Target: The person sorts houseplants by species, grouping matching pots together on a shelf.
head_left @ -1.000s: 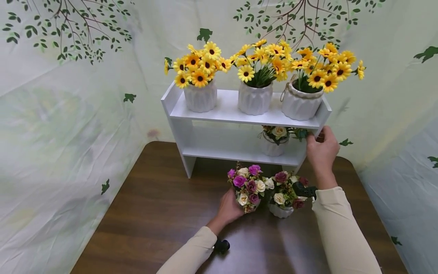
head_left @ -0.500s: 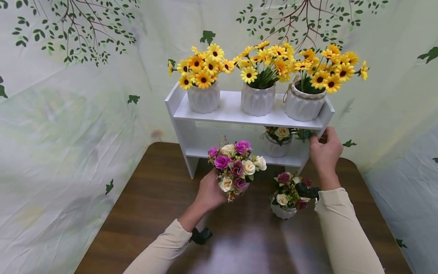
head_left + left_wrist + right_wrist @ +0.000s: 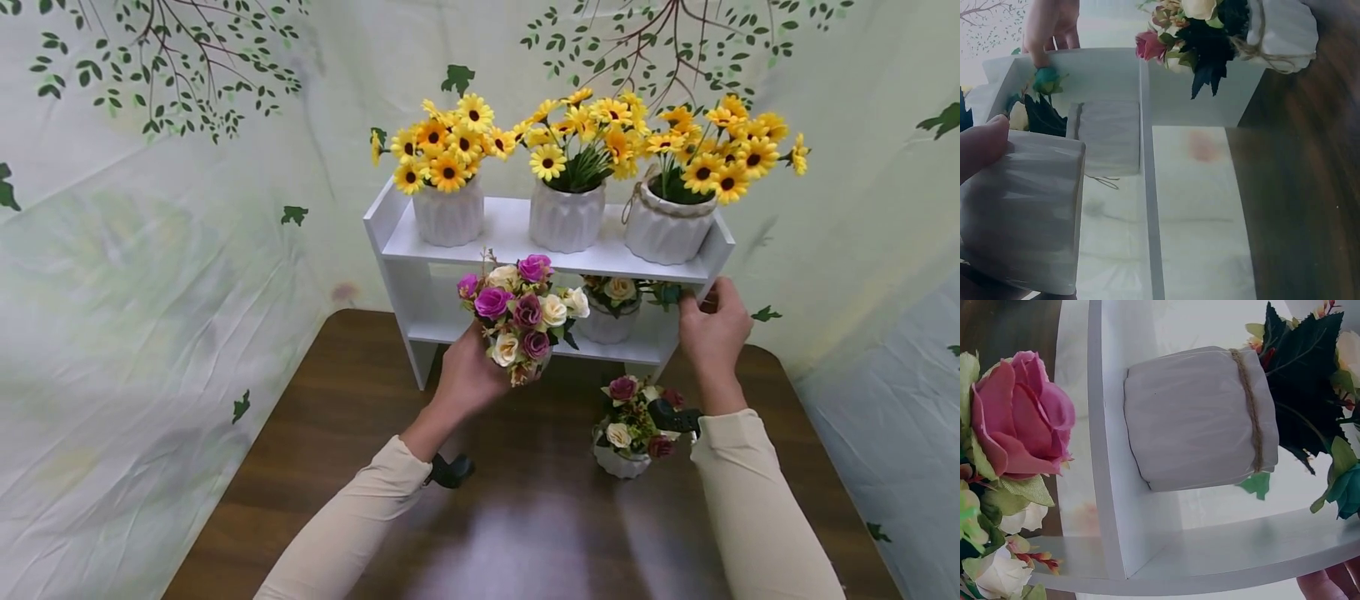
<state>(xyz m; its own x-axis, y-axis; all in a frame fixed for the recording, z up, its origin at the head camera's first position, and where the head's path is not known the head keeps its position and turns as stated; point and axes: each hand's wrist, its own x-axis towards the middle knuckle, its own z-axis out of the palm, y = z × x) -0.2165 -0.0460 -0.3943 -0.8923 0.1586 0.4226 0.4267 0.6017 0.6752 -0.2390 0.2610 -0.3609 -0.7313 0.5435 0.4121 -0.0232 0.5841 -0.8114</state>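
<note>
My left hand (image 3: 468, 371) grips a white flowerpot (image 3: 1022, 212) of purple and cream artificial roses (image 3: 528, 312), raised in front of the lower shelf. The left wrist view has my thumb (image 3: 985, 144) on the side of the pot. My right hand (image 3: 716, 325) holds the right side panel of the white two-tier shelf (image 3: 502, 229), beside a teal flower (image 3: 1047, 81). On the lower tier, at the right, stands a white pot tied with twine (image 3: 1200, 419), holding cream roses and dark leaves. Its front is partly covered by the held bouquet in the head view.
Three white pots of yellow daisies line the upper tier: left (image 3: 448, 215), middle (image 3: 567, 218) and right (image 3: 670, 227). Below my right wrist, another pot (image 3: 622, 462) with dusky red and cream roses stands on the brown wooden table (image 3: 345, 417). A leaf-printed cloth (image 3: 187, 292) hangs behind.
My left hand has lifted the flowerpot of purple and cream roses off its spot beside the other rose pot, moving it left, then up toward the lower shelf. My right hand stays on the panel.
</note>
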